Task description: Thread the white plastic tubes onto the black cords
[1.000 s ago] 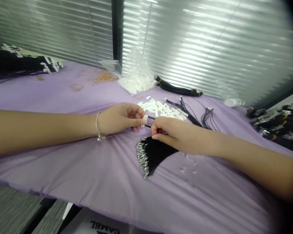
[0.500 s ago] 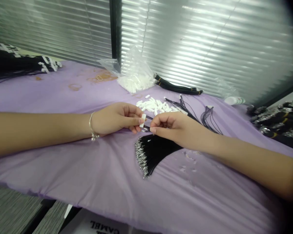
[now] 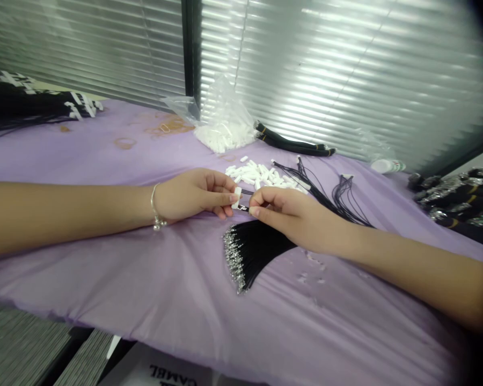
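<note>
- The left hand [image 3: 194, 197], a silver bracelet [image 3: 156, 210] at its wrist, pinches a small white plastic piece [image 3: 236, 198] between thumb and forefinger, with the other fingers curled beneath.
- The right hand [image 3: 292, 217] pinches a black cord [image 3: 243, 208] between thumb and forefinger, its other fingers curled close. The cord's tip sits just beside the white piece, at about the middle of the view, but the fingers hide whether it has gone in.
- Just below the hands, a fan of black cords [image 3: 257, 252] with metal-tipped ends [image 3: 233, 262] lies on the lilac cloth [image 3: 104, 279].
- Beyond the hands lies a heap of loose white plastic pieces [image 3: 257, 176]. Thin black cords [image 3: 344, 198] lie to its right, and more white pieces fill a clear plastic bag [image 3: 225, 126].
- Much looks left to do: the heap and bag are well stocked. Finished-looking bundles [image 3: 454, 206] lie at the far right, and a bundle with white pieces [image 3: 28, 102] lies at the far left.
- Compared with half a second earlier, the hands have drawn closer and the cord tip now meets the white piece's side.
</note>
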